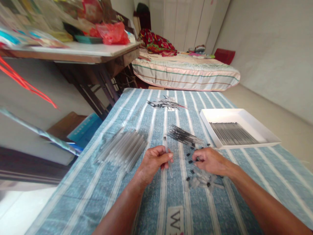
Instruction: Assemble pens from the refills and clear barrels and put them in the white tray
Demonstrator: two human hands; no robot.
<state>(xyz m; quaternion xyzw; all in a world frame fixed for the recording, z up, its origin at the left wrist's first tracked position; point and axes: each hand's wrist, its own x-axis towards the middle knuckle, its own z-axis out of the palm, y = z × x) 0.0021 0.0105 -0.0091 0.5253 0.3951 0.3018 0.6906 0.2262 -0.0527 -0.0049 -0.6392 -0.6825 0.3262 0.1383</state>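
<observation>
My left hand (154, 160) is closed around a slim clear pen (165, 141), its dark end pointing up and away from me. Over small black plugs (190, 162) on the cloth, my right hand (212, 160) has its fingers curled together; whatever is between the fingertips is hidden. Just below it lies a loose heap of clear pen caps (201, 181). Thin dark pen refills (184, 134) lie in a bundle beyond my hands. To the left of my left hand is a pile of translucent pen barrels (128, 149).
A shallow white box (265, 142) at the right holds a row of pens (232, 133). More thin dark pieces (166, 103) lie near the far edge of the striped tablecloth (97, 199). Beyond stand a bed (186, 73) and a cluttered side table (97, 58).
</observation>
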